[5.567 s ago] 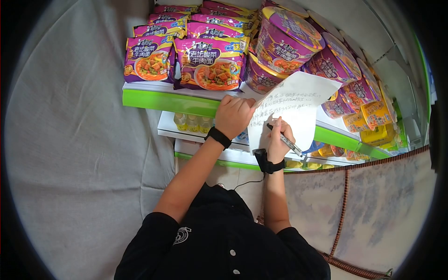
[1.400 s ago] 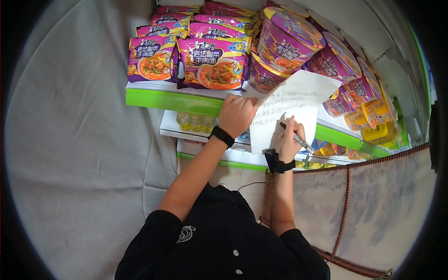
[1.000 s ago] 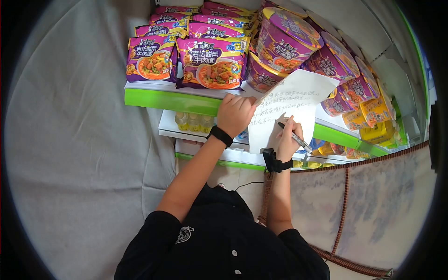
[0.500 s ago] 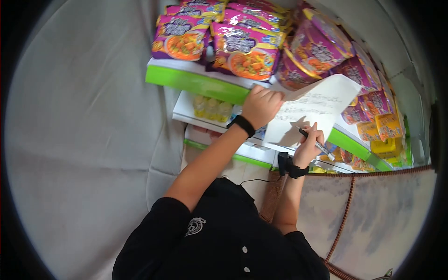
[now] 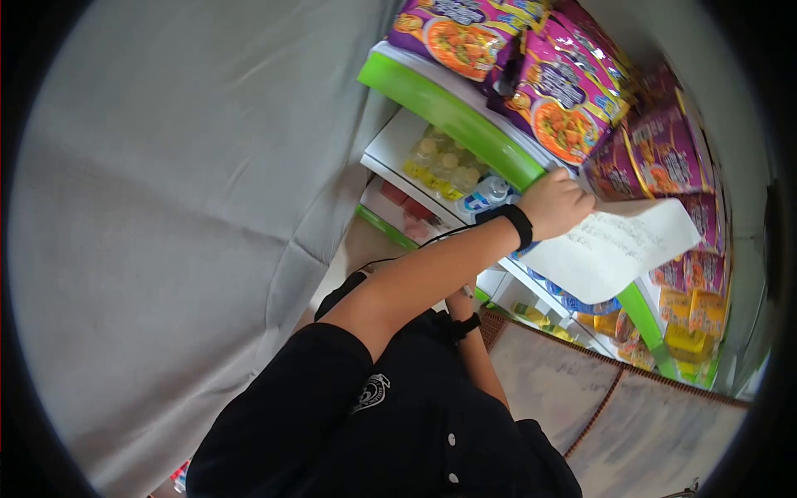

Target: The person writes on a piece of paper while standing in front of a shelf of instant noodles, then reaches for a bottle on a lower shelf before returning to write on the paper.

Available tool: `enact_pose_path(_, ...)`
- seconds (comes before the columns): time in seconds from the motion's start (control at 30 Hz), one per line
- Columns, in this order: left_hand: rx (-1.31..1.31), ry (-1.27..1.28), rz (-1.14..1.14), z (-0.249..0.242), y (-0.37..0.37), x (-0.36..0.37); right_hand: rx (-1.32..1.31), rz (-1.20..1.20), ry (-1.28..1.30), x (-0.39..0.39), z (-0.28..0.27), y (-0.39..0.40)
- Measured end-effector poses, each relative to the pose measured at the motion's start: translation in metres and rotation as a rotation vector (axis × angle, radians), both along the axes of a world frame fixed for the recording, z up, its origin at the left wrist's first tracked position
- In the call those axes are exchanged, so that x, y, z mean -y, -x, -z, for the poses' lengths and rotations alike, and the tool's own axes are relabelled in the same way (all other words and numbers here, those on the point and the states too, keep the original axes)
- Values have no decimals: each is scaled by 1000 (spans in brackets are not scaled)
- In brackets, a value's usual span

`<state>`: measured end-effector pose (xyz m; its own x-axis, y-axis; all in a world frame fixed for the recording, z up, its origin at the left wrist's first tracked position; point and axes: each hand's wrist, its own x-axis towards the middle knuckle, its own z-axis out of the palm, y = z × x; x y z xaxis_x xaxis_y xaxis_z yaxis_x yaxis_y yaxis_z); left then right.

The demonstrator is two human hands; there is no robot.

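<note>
My left hand (image 5: 558, 206) is closed on the upper left edge of a white sheet of paper (image 5: 618, 249) with handwritten lines, holding it up against the green shelf edge. Purple noodle packets (image 5: 569, 91) are just above this hand. My right hand (image 5: 459, 305) is low, near my body and mostly hidden behind my left forearm. A small end of a marker pen (image 5: 469, 291) sticks out from its closed fingers.
A shelf with a green front strip (image 5: 457, 116) carries noodle packets and purple noodle tubs (image 5: 668, 149). Yellow-filled bottles (image 5: 444, 170) and a blue-and-white bottle (image 5: 486, 195) stand on the shelf below. Grey cloth (image 5: 183, 207) hangs at left.
My right hand has left the paper and drawn down toward my body with the marker pen. My left hand still holds the paper. The view has turned, shifting the shelves rightward.
</note>
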<state>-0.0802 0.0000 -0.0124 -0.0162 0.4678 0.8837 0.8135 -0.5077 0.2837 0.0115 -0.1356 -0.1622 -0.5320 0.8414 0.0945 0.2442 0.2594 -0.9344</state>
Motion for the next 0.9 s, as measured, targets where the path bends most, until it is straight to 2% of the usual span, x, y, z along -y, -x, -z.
enact_pose_path(0.03,11,4,-19,1,1,-1,11,-19,4,-6,21,2)
enact_pose_path(0.07,6,-10,-8,1,0,-1,61,-75,-142,-14,45,3)
enact_pose_path(0.1,2,-27,5,2,-1,0,109,-132,-291,-20,48,9)
enact_pose_path(0.13,-15,-25,-11,1,-1,0,117,-150,-297,-25,49,14)
enact_pose_path(0.2,-18,-53,-38,3,-1,-2,109,-61,158,-31,15,46)
enact_pose_path(0.23,-24,-69,-45,5,-2,-3,123,-88,145,-32,-4,55)
enact_pose_path(0.3,-17,-94,-64,5,-3,-2,32,61,290,-37,-37,73)
enact_pose_path(0.37,-4,-97,-84,4,-2,0,18,28,205,-51,-44,82)
enact_pose_path(0.43,17,-123,-43,5,-3,-1,7,-329,230,-83,-49,82)
enact_pose_path(0.47,11,-121,-33,6,-2,-1,57,-495,368,-96,-68,85)
enact_pose_path(0.57,13,-158,-69,6,-2,0,243,-638,258,-117,-67,75)
enact_pose_path(0.6,30,-146,-42,7,-3,-1,413,-723,292,-130,-61,72)
enact_pose_path(0.63,43,-148,-56,9,-4,-1,429,-734,294,-132,-53,67)
enact_pose_path(0.7,28,-149,-53,8,-4,-1,429,-602,85,-120,-46,56)
enact_pose_path(0.73,41,-161,-61,9,-5,-1,547,-454,92,-116,-37,52)
enact_pose_path(0.77,58,-156,-70,10,-6,-2,564,-461,99,-108,-35,52)
enact_pose_path(0.83,53,-108,11,9,-7,-2,376,-228,163,-93,-36,53)
enact_pose_path(0.9,37,-96,3,10,-6,-2,319,-188,154,-97,-19,53)
